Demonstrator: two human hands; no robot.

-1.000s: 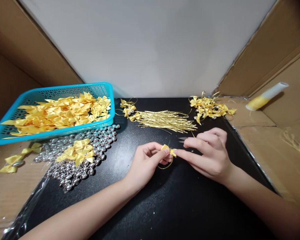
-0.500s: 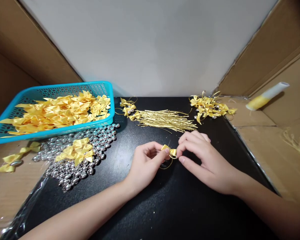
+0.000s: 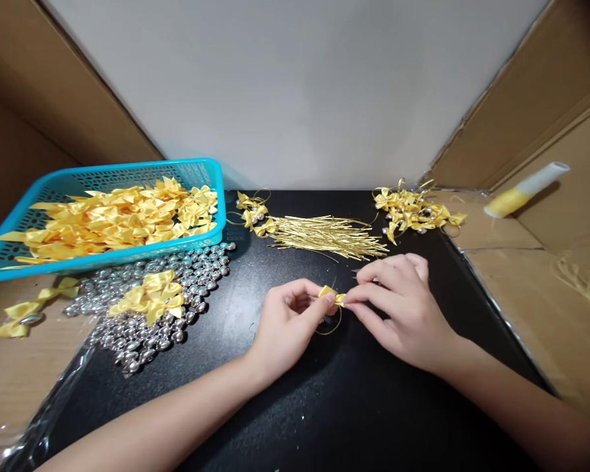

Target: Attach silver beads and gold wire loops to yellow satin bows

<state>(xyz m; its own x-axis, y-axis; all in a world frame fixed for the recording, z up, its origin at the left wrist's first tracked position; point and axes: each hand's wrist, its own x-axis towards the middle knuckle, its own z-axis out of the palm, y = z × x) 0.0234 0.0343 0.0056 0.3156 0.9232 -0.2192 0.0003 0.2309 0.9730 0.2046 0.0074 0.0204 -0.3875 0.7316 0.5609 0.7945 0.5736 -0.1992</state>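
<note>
Over the black mat, both hands meet on one small yellow ribbon bow. My left hand pinches its left side between thumb and fingertips. My right hand pinches its right side, the other fingers curled above. A thin gold cord loop hangs below the bow. Just behind the hands lies a bundle of gold cords.
A blue basket full of yellow bows stands at the left. Silver beads with a few bows on top spread before it. A pile of finished bows lies at the back right. Cardboard walls flank both sides; a white-yellow tube lies at the right.
My right hand first closed in on the bow with fingers bunched, then shifted its grip to a pinch on the bow's right end. The left hand stayed put.
</note>
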